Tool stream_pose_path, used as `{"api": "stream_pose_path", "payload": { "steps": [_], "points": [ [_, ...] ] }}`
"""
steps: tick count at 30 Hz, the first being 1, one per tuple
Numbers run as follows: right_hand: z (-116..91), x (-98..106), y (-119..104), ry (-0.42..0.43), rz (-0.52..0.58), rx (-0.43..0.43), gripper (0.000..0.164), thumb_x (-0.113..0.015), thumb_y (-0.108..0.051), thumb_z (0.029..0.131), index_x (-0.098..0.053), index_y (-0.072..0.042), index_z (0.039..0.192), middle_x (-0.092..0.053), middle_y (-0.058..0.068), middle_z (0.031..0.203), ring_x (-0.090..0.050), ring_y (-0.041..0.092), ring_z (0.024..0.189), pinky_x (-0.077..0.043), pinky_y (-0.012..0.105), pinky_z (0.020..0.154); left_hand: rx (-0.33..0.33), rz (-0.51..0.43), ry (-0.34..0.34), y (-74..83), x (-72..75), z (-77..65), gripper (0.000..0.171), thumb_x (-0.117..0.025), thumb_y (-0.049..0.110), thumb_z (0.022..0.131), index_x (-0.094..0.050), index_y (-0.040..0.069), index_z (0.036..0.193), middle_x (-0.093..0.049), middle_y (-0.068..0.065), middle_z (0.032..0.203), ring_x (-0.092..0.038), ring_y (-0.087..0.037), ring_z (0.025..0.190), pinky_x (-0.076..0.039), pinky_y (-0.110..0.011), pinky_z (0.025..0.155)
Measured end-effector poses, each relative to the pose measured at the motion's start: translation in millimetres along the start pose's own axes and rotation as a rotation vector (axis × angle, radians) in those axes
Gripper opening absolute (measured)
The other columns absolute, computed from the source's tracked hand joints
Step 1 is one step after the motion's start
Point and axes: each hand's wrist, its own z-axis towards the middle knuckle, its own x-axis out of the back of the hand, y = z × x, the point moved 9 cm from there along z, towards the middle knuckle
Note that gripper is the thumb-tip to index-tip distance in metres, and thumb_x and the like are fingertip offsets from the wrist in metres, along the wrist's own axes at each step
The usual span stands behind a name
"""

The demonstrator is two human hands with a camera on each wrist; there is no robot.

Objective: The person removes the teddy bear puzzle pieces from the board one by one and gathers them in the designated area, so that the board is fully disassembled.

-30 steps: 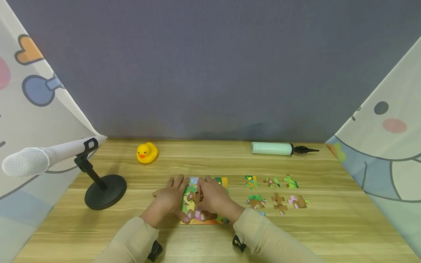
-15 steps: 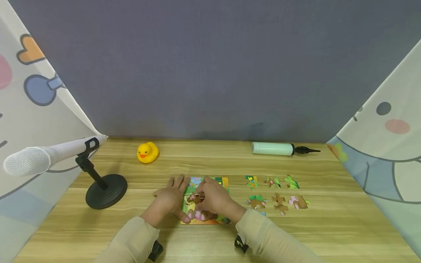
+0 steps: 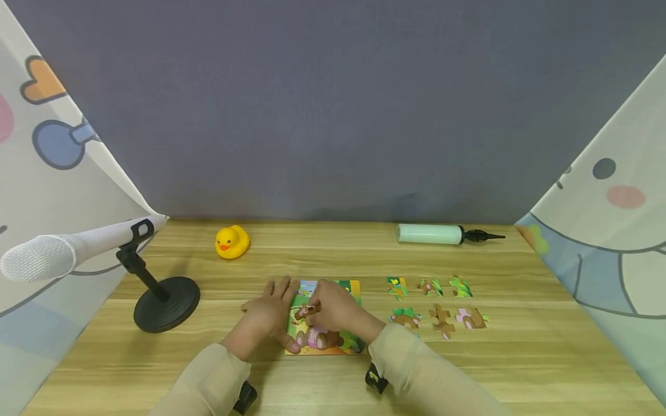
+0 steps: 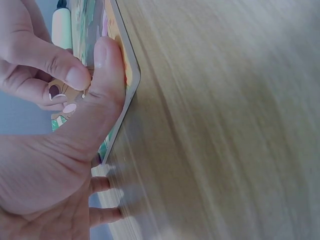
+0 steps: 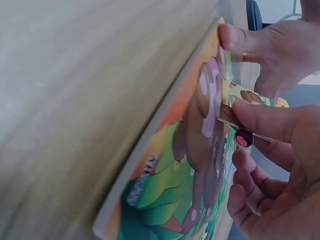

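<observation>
A jigsaw puzzle board with a colourful bear picture lies flat on the wooden table. My left hand rests spread along its left edge, thumb at the near corner and fingers toward the far side. Over the middle of the board, my right hand pinches a brown puzzle piece between thumb and finger. In the right wrist view this piece is tilted, with its lower edge right at the board's picture. The right hand covers much of the board's upper half in the head view.
Several loose puzzle pieces lie in two rows right of the board. A yellow rubber duck and a pale green hand pump sit toward the back. On the left, a white microphone stands on a black base.
My right hand has shifted slightly left on the board with the pinched puzzle piece, baring more of the picture at the lower right. The left hand stays in place.
</observation>
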Motion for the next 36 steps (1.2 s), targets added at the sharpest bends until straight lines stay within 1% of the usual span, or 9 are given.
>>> {"api": "stream_pose_path", "payload": {
  "steps": [7,13,15,17,21,24,27,30,36],
  "points": [
    [3.4,-3.4,6.2,-0.044,0.022,-0.075,0.014,-0.083,-0.015,0.086,-0.078,-0.009,0.075,-0.054,-0.006,0.087,-0.048,0.009,0.079,-0.046,0.022,0.065,-0.005,-0.004,0.004,-0.4,0.1,-0.1,0.135,-0.095,0.055,0.056,-0.025,0.004,0.159,-0.019,-0.020,0.166,-0.024,-0.051,0.147,-0.045,-0.080,0.083],
    [3.7,-2.5,4.9,-0.039,-0.013,-0.064,0.021,-0.083,-0.018,0.087,-0.075,-0.012,0.069,-0.056,-0.007,0.089,-0.048,0.010,0.081,-0.046,0.024,0.067,0.003,0.003,-0.010,-1.3,-0.9,0.1,0.136,-0.094,0.056,0.057,-0.023,0.004,0.160,-0.018,-0.020,0.166,-0.023,-0.050,0.148,-0.045,-0.080,0.084],
    [4.3,-2.6,4.2,-0.042,-0.025,-0.053,0.025,-0.082,-0.019,0.088,-0.072,-0.013,0.066,-0.057,-0.007,0.083,-0.047,0.009,0.079,-0.048,0.025,0.072,0.004,0.003,-0.013,-1.4,-1.0,0.2,0.136,-0.094,0.056,0.057,-0.023,0.004,0.160,-0.017,-0.020,0.166,-0.023,-0.050,0.148,-0.045,-0.080,0.084],
    [4.9,-3.4,4.0,-0.051,-0.019,-0.048,0.029,-0.080,-0.019,0.089,-0.070,-0.013,0.063,-0.058,-0.008,0.071,-0.052,0.009,0.080,-0.050,0.031,0.092,0.001,0.000,-0.011,-1.0,-0.8,0.1,0.136,-0.094,0.056,0.057,-0.023,0.004,0.160,-0.017,-0.020,0.166,-0.023,-0.050,0.148,-0.045,-0.080,0.083],
    [6.1,-4.0,6.0,-0.059,0.003,-0.055,0.034,-0.078,-0.019,0.091,-0.067,-0.012,0.059,-0.057,-0.004,0.060,-0.053,0.011,0.079,-0.050,0.032,0.091,-0.004,-0.004,-0.009,-0.5,-0.7,-0.1,0.136,-0.094,0.056,0.057,-0.023,0.004,0.160,-0.018,-0.020,0.166,-0.023,-0.051,0.148,-0.045,-0.080,0.083],
    [6.1,1.4,9.8,-0.033,-0.052,-0.075,0.027,-0.080,-0.022,0.090,-0.068,-0.010,0.068,-0.056,-0.003,0.073,-0.048,0.013,0.080,-0.045,0.027,0.069,-0.009,-0.004,-0.007,-0.1,-0.7,0.3,0.136,-0.094,0.056,0.057,-0.022,0.004,0.160,-0.018,-0.020,0.166,-0.023,-0.050,0.148,-0.045,-0.080,0.083],
    [5.3,9.3,16.5,0.010,-0.113,-0.103,0.018,-0.083,-0.025,0.087,-0.072,-0.010,0.088,-0.055,-0.002,0.085,-0.048,0.017,0.087,-0.046,0.030,0.072,-0.015,0.000,0.000,0.3,-0.4,0.7,0.136,-0.094,0.056,0.056,-0.023,0.004,0.160,-0.019,-0.020,0.166,-0.024,-0.050,0.147,-0.046,-0.080,0.082],
    [4.1,14.4,22.5,0.040,-0.151,-0.116,0.031,-0.086,-0.028,0.083,-0.073,-0.012,0.106,-0.057,0.001,0.095,-0.049,0.021,0.094,-0.048,0.033,0.078,-0.017,-0.001,0.009,0.4,-0.1,1.0,0.136,-0.094,0.056,0.056,-0.024,0.004,0.159,-0.020,-0.021,0.165,-0.025,-0.051,0.147,-0.046,-0.080,0.082],
    [1.0,16.8,22.5,0.061,-0.187,-0.047,0.040,-0.090,-0.030,0.078,-0.074,-0.014,0.111,-0.062,0.003,0.102,-0.051,0.020,0.094,-0.050,0.034,0.082,-0.009,0.007,0.009,-0.2,0.2,1.2,0.135,-0.095,0.056,0.055,-0.025,0.004,0.159,-0.020,-0.021,0.165,-0.025,-0.051,0.147,-0.046,-0.080,0.082]
  ]
}}
